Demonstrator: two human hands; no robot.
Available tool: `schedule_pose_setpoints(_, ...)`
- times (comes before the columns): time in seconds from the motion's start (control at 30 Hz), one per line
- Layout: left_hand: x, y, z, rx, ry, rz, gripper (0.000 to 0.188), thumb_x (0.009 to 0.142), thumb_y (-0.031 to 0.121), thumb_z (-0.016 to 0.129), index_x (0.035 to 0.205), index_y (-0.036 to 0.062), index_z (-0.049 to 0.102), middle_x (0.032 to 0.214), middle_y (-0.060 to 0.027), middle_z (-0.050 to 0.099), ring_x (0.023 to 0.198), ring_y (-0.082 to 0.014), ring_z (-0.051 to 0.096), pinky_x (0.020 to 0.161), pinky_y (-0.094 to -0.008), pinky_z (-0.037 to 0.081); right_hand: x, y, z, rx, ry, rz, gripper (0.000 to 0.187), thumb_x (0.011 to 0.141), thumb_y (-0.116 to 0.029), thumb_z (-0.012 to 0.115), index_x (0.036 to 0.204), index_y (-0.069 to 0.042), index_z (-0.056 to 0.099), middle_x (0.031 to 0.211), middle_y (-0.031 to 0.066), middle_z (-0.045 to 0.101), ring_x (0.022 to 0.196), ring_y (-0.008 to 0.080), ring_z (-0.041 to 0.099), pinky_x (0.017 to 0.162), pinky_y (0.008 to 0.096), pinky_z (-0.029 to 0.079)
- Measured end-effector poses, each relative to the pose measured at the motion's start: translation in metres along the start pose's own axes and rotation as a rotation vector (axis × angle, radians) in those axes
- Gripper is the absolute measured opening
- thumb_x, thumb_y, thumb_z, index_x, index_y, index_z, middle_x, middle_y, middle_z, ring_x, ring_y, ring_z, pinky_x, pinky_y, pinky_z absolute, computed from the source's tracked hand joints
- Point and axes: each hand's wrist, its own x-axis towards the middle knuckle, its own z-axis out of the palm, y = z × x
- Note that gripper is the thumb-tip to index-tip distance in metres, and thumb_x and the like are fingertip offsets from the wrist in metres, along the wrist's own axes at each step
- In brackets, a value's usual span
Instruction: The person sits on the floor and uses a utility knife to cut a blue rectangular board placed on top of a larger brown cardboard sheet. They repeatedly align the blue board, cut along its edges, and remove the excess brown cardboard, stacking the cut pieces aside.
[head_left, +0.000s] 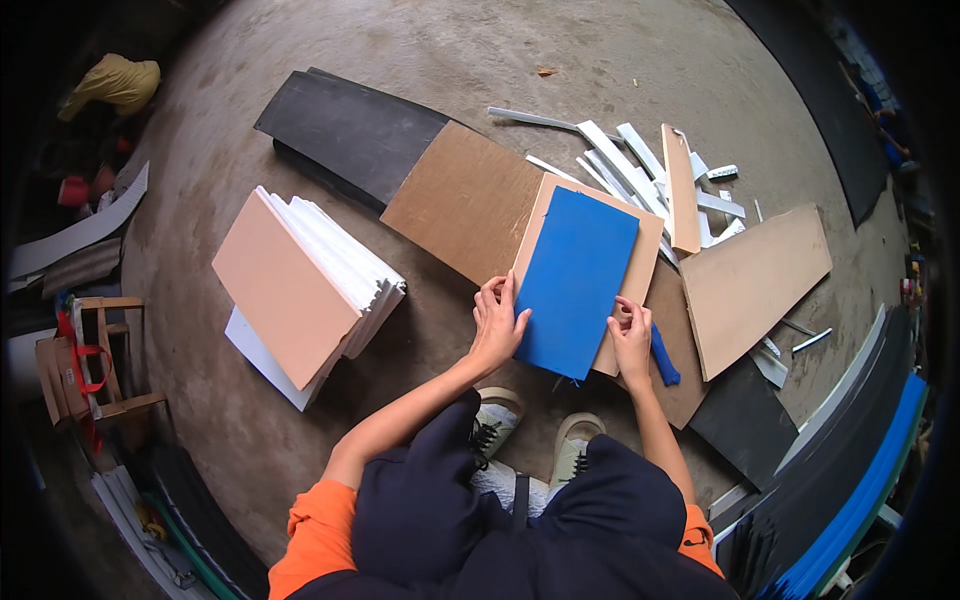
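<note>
A flat blue sheet (577, 275) lies over a slightly larger tan sheet (643, 245), which shows along its right and upper edges. My left hand (496, 325) is at the blue sheet's left edge, with its thumb on the surface and its fingers bent along the side. At the lower right edge, my right hand (630, 338) pinches the border between thumb and fingers. Just right of that hand lies a blue handle-like piece (663, 356); what it belongs to is hidden. Both sheets rest partly on a brown board (465, 200).
To the left stands a stack of white sheets (350, 255) topped by a tan panel (285, 285). Black sheets (350, 125) extend far left. White offcut strips (625, 170) and a tan panel (757, 285) lie right. A wooden frame (115, 350) stands at far left.
</note>
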Motion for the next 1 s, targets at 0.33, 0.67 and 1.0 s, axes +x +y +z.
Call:
schedule_pose_setpoints(0.33, 0.037, -0.005, -0.009, 0.030, -0.105, 0.178, 0.064, 0.077, 0.012, 0.062, 0.130, -0.0023, 0.030, 0.115, -0.0205, 0.037, 0.099, -0.0331, 0.039, 0.089, -0.0394, 0.035, 0.020, -0.005, 0.019, 0.030, -0.041, 0.003, 0.060, 0.071, -0.008, 0.067, 0.124, 0.003, 0.042, 0.103, 0.0121, 0.044, 0.076, 0.0158, 0.051, 0.066, 0.0280, 0.047)
schedule_pose_setpoints(0.67, 0.080, -0.010, -0.029, 0.062, -0.307, 0.319, 0.062, 0.081, 0.017, 0.059, 0.135, 0.0115, 0.028, 0.109, -0.0190, 0.039, 0.090, -0.0310, 0.051, 0.082, -0.0361, 0.044, 0.031, -0.003, 0.010, 0.024, -0.023, 0.035, 0.066, 0.070, -0.010, 0.070, 0.127, 0.002, 0.038, 0.106, 0.0117, 0.042, 0.077, 0.0155, 0.052, 0.065, 0.0259, 0.050)
schedule_pose_setpoints(1.0, 0.079, -0.018, -0.027, 0.046, -0.283, 0.356, 0.064, 0.079, 0.012, 0.061, 0.134, 0.0092, 0.029, 0.112, -0.0178, 0.041, 0.089, -0.0298, 0.054, 0.080, -0.0347, 0.045, 0.028, -0.002, 0.015, 0.016, -0.040, 0.013, 0.073, 0.065, -0.008, 0.074, 0.127, 0.001, 0.038, 0.105, 0.0113, 0.043, 0.078, 0.0156, 0.052, 0.064, 0.0258, 0.051)
